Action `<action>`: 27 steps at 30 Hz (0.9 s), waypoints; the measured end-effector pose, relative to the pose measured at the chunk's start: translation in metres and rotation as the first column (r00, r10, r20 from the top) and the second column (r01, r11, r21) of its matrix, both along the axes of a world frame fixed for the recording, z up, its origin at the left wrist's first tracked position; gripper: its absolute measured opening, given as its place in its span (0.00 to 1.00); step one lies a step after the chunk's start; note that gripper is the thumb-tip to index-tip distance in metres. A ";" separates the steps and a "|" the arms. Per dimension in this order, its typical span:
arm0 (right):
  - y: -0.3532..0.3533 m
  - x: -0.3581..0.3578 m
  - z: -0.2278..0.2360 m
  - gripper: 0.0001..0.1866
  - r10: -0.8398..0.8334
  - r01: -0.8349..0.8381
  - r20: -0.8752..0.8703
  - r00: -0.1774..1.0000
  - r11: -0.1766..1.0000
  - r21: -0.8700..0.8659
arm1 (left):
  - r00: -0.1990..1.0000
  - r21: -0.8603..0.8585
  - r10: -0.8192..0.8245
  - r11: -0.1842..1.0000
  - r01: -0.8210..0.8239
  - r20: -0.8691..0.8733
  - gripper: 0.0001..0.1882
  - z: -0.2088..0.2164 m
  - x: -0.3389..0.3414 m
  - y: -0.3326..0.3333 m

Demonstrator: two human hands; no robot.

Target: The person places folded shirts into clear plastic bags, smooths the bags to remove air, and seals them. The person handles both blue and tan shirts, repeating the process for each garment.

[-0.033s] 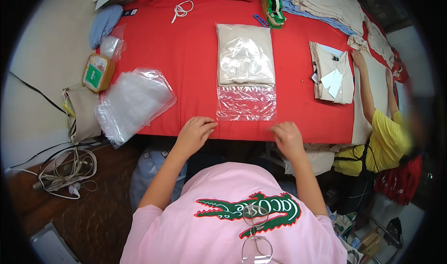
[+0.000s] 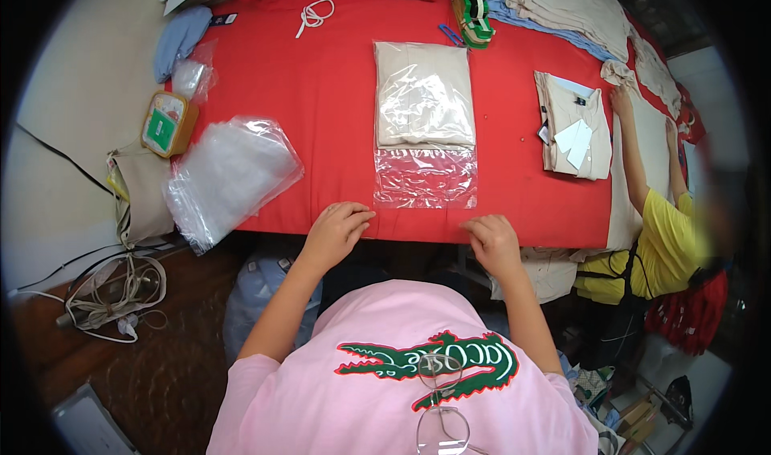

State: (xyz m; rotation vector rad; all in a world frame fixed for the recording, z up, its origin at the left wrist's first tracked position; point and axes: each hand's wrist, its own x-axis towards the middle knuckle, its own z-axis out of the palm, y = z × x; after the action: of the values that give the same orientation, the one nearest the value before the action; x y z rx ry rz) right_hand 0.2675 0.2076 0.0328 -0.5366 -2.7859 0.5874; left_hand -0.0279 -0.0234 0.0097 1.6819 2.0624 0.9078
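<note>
A folded beige garment lies inside a clear plastic bag on the red table. The bag's empty open end points toward me. My left hand rests on the table's front edge, its fingertips at the bag's near left corner. Just below the bag's near right corner lies my right hand, fingers loosely bent. Neither hand holds anything.
A pile of clear bags hangs over the table's left corner. A green tape dispenser and stacked beige garments lie at the back. At the right, a person in yellow handles a folded beige shirt. Cables lie on the floor.
</note>
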 end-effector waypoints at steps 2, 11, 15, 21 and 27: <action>-0.008 0.001 -0.012 0.12 -0.059 0.057 -0.021 0.998 0.993 -0.103 | 0.996 -0.068 0.061 0.996 -0.056 0.070 0.11 0.000 0.002 0.006; 0.031 -0.069 -0.033 0.29 0.038 -0.036 0.066 0.997 0.999 -0.031 | 0.989 0.245 -0.005 0.969 0.041 -0.146 0.24 -0.003 -0.017 0.225; 0.017 -0.056 -0.048 0.25 0.065 -0.065 0.057 0.996 0.998 0.002 | 0.936 0.162 0.130 0.984 -0.080 -0.328 0.31 -0.025 -0.034 0.277; 0.034 -0.062 -0.027 0.15 -0.171 0.141 -0.091 0.981 0.952 -0.272 | 0.898 0.049 0.098 0.995 -0.085 -0.428 0.35 -0.056 -0.036 0.263; 0.125 -0.202 -0.032 0.34 -0.215 0.193 -0.197 0.957 0.973 -0.123 | 0.981 0.049 0.162 0.986 -0.157 -0.110 0.32 -0.040 -0.047 0.268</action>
State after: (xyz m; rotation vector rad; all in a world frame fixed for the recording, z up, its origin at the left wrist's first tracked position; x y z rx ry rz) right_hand 0.0657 0.3325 0.0004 -0.7291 -2.4754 0.6995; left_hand -0.0754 0.2446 -0.0299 1.6414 2.2967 0.9275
